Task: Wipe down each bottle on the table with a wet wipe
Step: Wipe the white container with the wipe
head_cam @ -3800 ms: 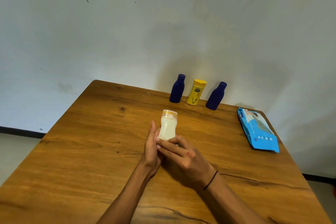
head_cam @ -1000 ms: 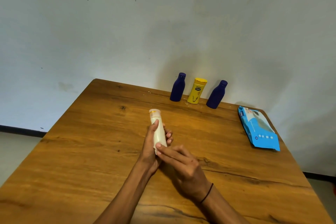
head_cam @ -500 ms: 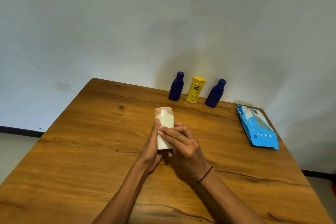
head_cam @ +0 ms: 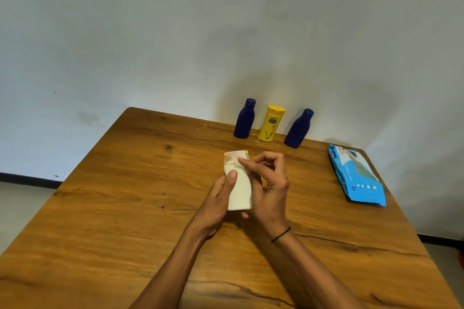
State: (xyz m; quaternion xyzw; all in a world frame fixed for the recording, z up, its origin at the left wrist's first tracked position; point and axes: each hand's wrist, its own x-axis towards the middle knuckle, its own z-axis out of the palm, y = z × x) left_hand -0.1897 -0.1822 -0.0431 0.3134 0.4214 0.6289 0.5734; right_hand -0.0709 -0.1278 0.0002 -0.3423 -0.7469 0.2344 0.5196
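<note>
- Left hand (head_cam: 218,198) grips the cream bottle (head_cam: 238,183) from its left side, thumb pressed on the front just below the cap.
- Right hand (head_cam: 270,189) on the bottle's right side, fingers curled, index fingertip touching the cap; whether a wipe lies under it cannot be told.
- Cream bottle upright, mid-table (head_cam: 113,208), nearer the person than the other bottles.
- Beyond it, at the table's far edge by the wall: left blue bottle (head_cam: 244,119), yellow bottle (head_cam: 271,123), right blue bottle (head_cam: 298,129), standing in a row.
- Blue wipes pack (head_cam: 356,175) lies flat, well right of the cream bottle, near the table's right edge.
</note>
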